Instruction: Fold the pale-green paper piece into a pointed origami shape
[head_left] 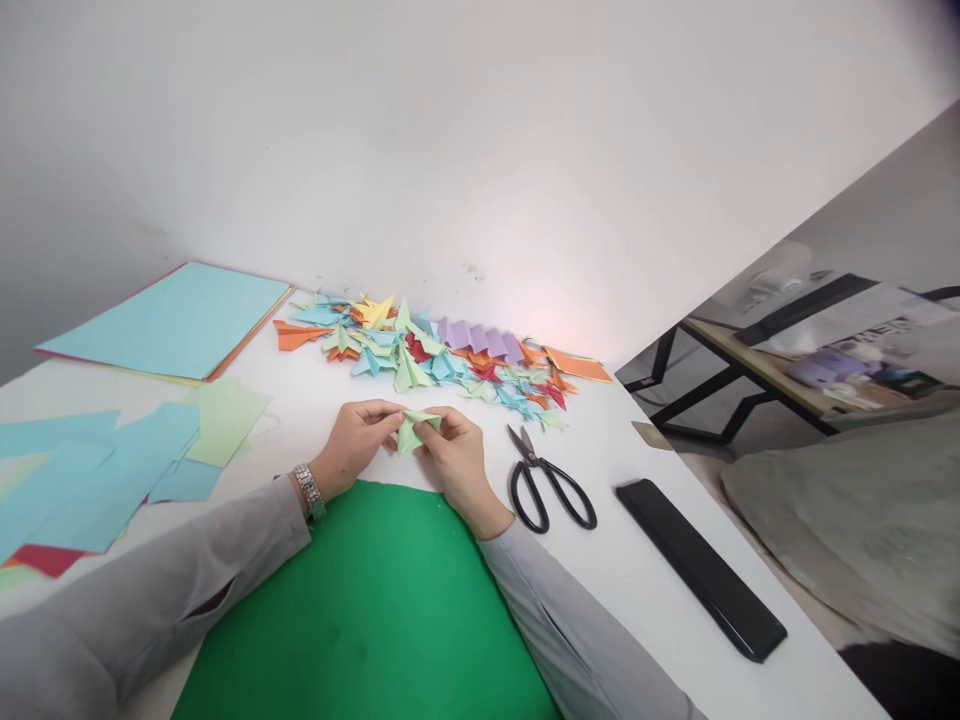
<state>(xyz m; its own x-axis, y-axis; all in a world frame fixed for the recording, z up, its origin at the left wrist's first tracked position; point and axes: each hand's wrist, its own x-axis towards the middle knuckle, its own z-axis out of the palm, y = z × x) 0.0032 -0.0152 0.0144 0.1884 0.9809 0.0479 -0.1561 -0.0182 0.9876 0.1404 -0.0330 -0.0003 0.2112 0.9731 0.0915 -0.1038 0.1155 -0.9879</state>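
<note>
A small light green folded paper (409, 434) is held up between my two hands, just beyond the far edge of a green mat (360, 600). My left hand (358, 442), with a metal watch at the wrist, pinches its left side. The fingers of my right hand (459, 452) are closed on its right side. Behind the hands lies a heap of folded paper pieces (409, 370) in green, blue, orange, yellow and red. Black-handled scissors (536, 480) rest on the table to the right of my right hand, blades slightly apart.
A stack of large coloured sheets (180, 315) lies at the back left, with loose cut paper pieces (112, 480) nearer. Purple pleated paper (480, 338) and orange paper (577, 364) lie along the wall. A long black case (701, 570) sits near the table's right edge.
</note>
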